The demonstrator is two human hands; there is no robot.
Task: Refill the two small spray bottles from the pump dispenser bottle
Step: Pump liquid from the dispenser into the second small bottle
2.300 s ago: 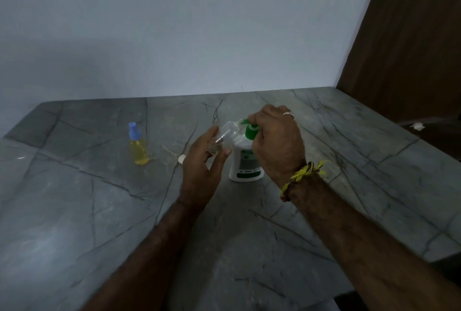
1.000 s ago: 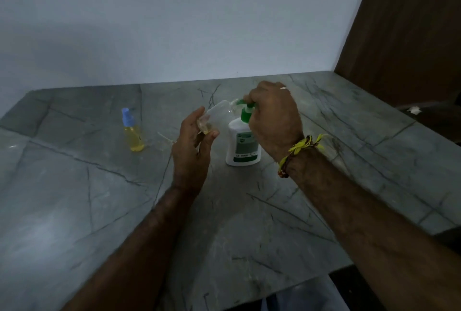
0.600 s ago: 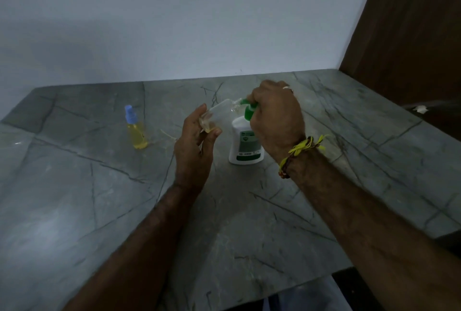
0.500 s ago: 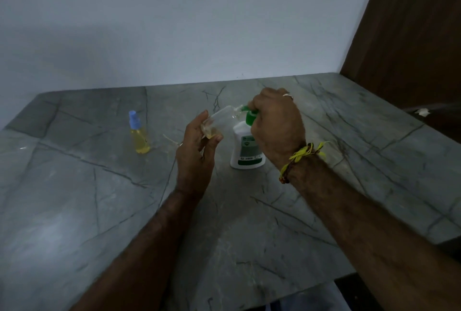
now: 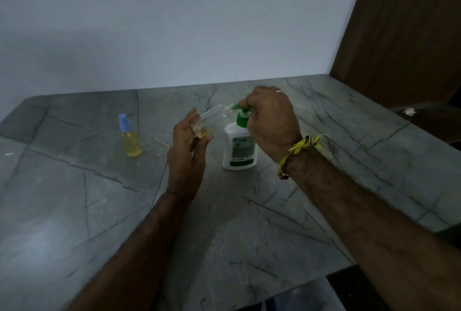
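A white pump dispenser bottle (image 5: pixel 239 149) with a green pump head stands upright mid-table. My right hand (image 5: pixel 272 121) sits over the green pump head, fingers curled round it. My left hand (image 5: pixel 188 151) holds a small clear spray bottle (image 5: pixel 210 121) without its cap, tilted so its open neck meets the pump's nozzle. A little yellow liquid lies at its bottom end. A second small spray bottle (image 5: pixel 129 137), with a blue cap and yellow liquid, stands upright to the left.
The grey veined stone table (image 5: pixel 74 211) runs to a white wall behind. A thin pale tube (image 5: pixel 162 142), likely the loose spray top's, lies between the left hand and the blue-capped bottle. A brown wooden panel (image 5: pixel 411 23) stands at the right.
Both hands keep their hold on the clear bottle and the pump head. The view has shifted slightly. The liquid level in the clear bottle shows no plain change.
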